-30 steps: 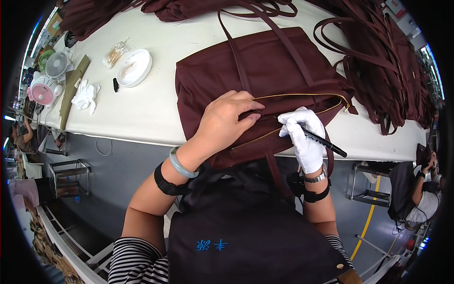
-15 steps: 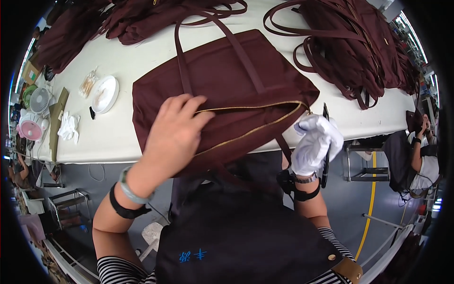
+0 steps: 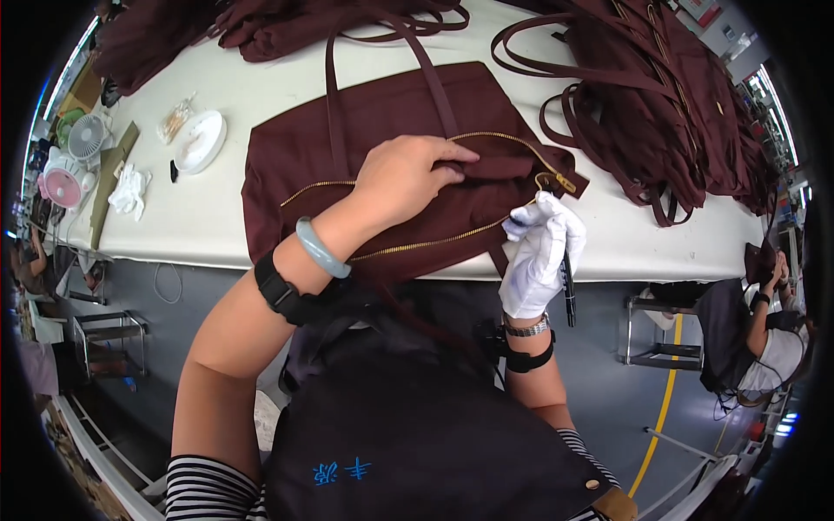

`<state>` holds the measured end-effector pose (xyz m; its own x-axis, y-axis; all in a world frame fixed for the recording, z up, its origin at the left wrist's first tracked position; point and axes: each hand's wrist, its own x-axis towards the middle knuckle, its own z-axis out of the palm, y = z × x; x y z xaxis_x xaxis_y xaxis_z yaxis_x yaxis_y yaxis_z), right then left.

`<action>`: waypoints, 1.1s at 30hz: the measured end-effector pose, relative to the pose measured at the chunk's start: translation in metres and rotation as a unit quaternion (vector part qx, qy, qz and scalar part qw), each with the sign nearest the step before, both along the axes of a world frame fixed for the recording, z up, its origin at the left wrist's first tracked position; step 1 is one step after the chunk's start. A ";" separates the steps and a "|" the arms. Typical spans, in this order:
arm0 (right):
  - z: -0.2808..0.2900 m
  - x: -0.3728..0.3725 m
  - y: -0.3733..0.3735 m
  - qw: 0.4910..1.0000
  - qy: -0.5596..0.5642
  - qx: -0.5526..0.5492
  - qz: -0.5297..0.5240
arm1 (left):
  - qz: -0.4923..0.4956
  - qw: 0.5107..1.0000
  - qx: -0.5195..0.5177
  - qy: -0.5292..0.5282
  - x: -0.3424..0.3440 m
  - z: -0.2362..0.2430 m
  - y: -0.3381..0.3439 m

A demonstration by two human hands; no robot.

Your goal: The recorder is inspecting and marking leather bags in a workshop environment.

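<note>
A dark maroon tote bag [image 3: 300, 143] lies on the table in front of me, its gold-toothed zipper [image 3: 434, 242] unzipped and the mouth spread wide. My left hand [image 3: 404, 178], bare, reaches over the opening with thumb and forefinger apart beside the folded fabric inside. Its other fingers are partly hidden. At the bag's right corner is my right hand [image 3: 543, 247] in a white glove, closed round a slim black pen-like tool [image 3: 569, 295]. Its gloved fingertips are close to the zipper's end and the gold zipper pull [image 3: 565, 182].
More maroon bags [image 3: 643, 113] are heaped at the right, others [image 3: 165, 39] at the far left. Left on the white table [image 3: 200, 230] are a white dish [image 3: 202, 143], a bag of cotton swabs [image 3: 176, 120] and a white glove [image 3: 130, 193]. Stools [image 3: 665, 352] stand beyond the near edge.
My left hand has moved right and farther over the opening, which now gapes wider. My right hand has shifted left to the zipper's end, still with the black tool.
</note>
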<state>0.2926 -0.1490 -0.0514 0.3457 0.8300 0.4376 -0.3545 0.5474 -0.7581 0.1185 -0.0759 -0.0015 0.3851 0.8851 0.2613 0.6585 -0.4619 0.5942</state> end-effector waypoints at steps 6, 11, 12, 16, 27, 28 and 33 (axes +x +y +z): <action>0.013 0.003 0.003 0.998 -0.063 -0.013 0.000 | -0.001 0.990 -0.126 -0.070 -0.001 0.002 -0.003; 0.028 0.006 0.010 0.972 -0.235 0.017 -0.015 | -0.005 0.992 -0.086 -0.090 -0.001 -0.004 -0.005; 0.031 0.005 0.011 0.953 -0.300 0.017 -0.036 | -0.003 0.994 -0.069 -0.085 -0.001 -0.005 -0.005; 0.020 -0.006 0.020 0.983 -0.170 -0.060 0.035 | -0.001 0.993 -0.074 -0.088 -0.002 -0.006 -0.005; 0.009 -0.003 0.027 0.961 -0.275 -0.002 0.014 | -0.004 0.994 -0.053 -0.090 -0.001 -0.008 -0.005; 0.009 -0.003 0.028 0.957 -0.288 -0.003 0.011 | -0.005 0.994 -0.054 -0.091 0.000 -0.009 -0.005; 0.009 -0.004 0.028 0.956 -0.295 0.002 0.009 | -0.005 0.995 -0.044 -0.091 -0.001 -0.010 -0.005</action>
